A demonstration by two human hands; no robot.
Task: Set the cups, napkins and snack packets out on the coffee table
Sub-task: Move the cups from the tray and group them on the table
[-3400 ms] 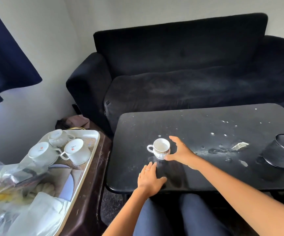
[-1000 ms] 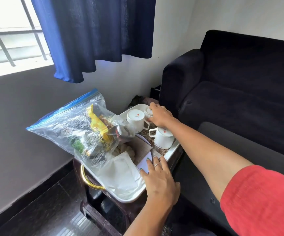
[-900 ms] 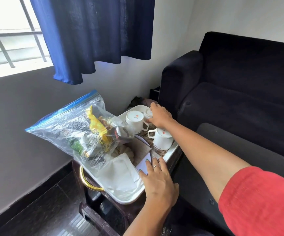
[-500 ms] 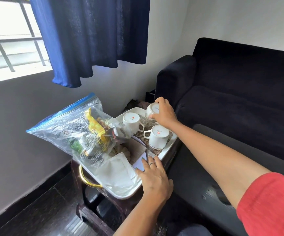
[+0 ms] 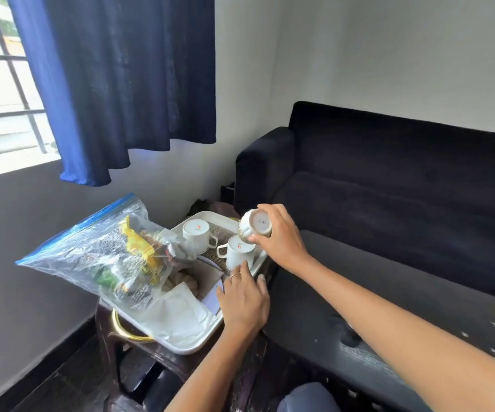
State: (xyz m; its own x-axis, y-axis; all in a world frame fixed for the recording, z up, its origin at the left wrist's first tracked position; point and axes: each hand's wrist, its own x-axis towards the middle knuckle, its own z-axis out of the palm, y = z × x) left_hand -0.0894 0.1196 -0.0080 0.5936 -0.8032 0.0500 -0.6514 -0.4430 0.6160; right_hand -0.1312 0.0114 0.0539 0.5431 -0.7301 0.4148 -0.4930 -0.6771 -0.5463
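Against the far wall a dark sofa (image 5: 403,188) fills the corner, and a navy curtain (image 5: 121,84) hangs beside the window. Before the sofa runs the black coffee table (image 5: 374,292), its near part flecked with pale crumbs. Off the table's left end, a brown stool (image 5: 127,361) carries a white tray (image 5: 186,346) with a gold handle at its near edge. Along the tray's left side lies a big clear zip bag of snack packets (image 5: 103,260), and at the near corner sits a clear packet of white napkins (image 5: 177,313). Two white cups stand upside down at the tray's far end, one toward the far corner (image 5: 195,233), the other by the right edge (image 5: 235,254). Just above that second one, the right hand (image 5: 278,236) grips a third cup (image 5: 253,227), lifted clear and tipped so its base faces me. The left hand (image 5: 244,301) rests flat on the tray's right edge, fingers relaxed and together, a ring on one.
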